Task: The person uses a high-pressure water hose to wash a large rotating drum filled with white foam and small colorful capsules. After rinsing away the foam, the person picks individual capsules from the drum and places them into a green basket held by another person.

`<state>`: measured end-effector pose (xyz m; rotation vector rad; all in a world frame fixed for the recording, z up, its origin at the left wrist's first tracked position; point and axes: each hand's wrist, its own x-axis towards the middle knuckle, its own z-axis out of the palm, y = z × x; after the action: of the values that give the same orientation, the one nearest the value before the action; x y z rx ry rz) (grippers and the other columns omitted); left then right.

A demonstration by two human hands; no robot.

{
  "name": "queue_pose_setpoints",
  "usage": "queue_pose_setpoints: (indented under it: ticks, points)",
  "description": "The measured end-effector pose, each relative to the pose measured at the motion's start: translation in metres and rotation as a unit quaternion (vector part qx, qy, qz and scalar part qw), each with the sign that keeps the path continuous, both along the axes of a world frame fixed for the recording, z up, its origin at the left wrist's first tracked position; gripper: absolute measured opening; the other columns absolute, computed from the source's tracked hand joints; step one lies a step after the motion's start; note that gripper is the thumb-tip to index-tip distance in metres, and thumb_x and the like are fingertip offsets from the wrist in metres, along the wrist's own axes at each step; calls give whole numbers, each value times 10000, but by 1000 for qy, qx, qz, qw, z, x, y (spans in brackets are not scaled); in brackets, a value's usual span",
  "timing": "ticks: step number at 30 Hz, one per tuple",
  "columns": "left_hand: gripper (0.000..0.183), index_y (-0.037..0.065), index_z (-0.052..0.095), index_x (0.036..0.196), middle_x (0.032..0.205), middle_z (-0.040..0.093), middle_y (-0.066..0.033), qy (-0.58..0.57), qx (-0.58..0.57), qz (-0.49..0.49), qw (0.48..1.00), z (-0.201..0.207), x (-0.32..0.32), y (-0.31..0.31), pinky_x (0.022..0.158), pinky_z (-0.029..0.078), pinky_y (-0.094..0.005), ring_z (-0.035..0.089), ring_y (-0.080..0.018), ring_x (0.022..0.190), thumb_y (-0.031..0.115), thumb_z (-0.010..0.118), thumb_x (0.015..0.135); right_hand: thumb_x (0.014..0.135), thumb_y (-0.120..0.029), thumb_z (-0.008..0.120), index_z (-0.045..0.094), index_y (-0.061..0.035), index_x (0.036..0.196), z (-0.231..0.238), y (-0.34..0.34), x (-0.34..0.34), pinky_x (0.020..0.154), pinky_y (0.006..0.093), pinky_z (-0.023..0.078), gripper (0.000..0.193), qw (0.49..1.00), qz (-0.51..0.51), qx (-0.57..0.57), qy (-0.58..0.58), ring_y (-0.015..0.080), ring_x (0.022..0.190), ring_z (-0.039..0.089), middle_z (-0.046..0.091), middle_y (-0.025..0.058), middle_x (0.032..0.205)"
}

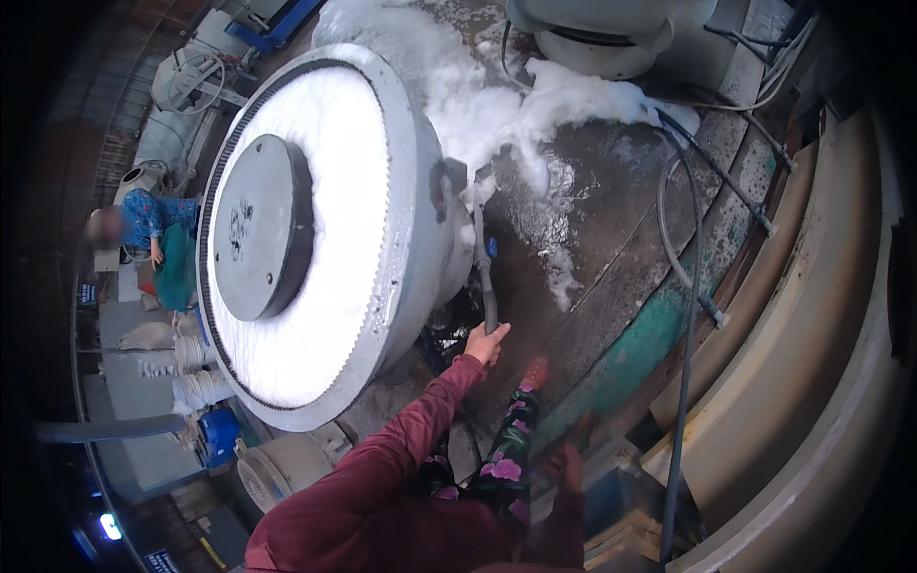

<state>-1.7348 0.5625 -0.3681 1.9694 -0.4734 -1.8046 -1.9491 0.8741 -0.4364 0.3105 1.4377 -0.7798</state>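
Observation:
My left hand is wrapped round the lower end of a grey pipe or hose. A small blue piece sits partway along it, and its upper end reaches the side of a large round grey tub. White foam fills the tub around a raised grey disc at its centre, inside a toothed rim. Low on the right, my right hand hangs by my leg, away from the tub. It is dim and blurred, so its fingers do not read clearly.
Foam spreads over the wet floor. Dark hoses trail on the right beside large curved beige containers. Another grey machine stands at the top. A person in a blue patterned top is at the far left, near a blue container.

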Motion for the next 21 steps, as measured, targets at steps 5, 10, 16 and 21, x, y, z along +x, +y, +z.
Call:
queue_pose_setpoints:
  ticks: [5, 10, 16, 21]
  points:
    - [263, 107, 466, 931, 493, 334, 43, -32, -82, 10, 996, 0, -2, -36, 337, 274, -265, 317, -74, 354, 283, 630, 825, 890, -262, 479, 447, -30, 1230, 9, 0, -13, 616, 362, 537, 413, 1000, -11, 7, 9, 158, 747, 545, 544, 87, 978]
    - [232, 93, 477, 955, 489, 335, 46, -68, -123, 4, 990, -6, -13, -42, 333, 271, -253, 316, -68, 350, 241, 612, 838, 843, -257, 515, 484, -37, 1151, 9, 32, -19, 645, 383, 511, 379, 999, -47, 12, -9, 194, 780, 542, 516, 62, 929]
    - [242, 85, 514, 992, 504, 379, 35, -34, -49, -223, 973, 27, -37, -14, 325, 272, -248, 353, -68, 363, 231, 620, 831, 851, -231, 491, 476, -30, 1196, 12, 64, -14, 608, 368, 527, 399, 997, -37, 71, 7, 211, 770, 564, 531, 83, 950]
    - [263, 70, 518, 1018, 510, 394, 37, -30, -108, -174, 978, -2, -45, -22, 318, 265, -248, 344, -65, 343, 216, 624, 827, 844, -261, 504, 465, -33, 1195, 22, 63, -16, 621, 376, 534, 421, 997, -37, 64, 16, 217, 785, 570, 533, 103, 981]
